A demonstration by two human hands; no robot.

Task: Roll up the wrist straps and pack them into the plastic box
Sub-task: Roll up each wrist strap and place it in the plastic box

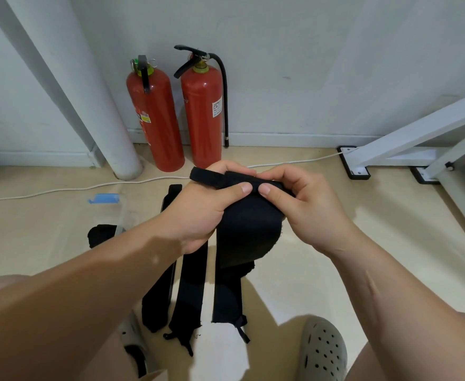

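Both my hands hold one black wrist strap above the floor, its free end hanging down in a curve. My left hand grips its upper left part, where a thin loop sticks out. My right hand pinches the upper right edge, thumbs almost touching. Three more black straps lie flat and side by side on the floor below. A clear plastic box with a blue clip stands to the left, partly behind my left forearm, with a dark rolled strap inside.
Two red fire extinguishers stand against the white wall beside a white pipe. A white cable runs across the beige floor. A white metal frame is at the right. My grey perforated shoes are at the bottom.
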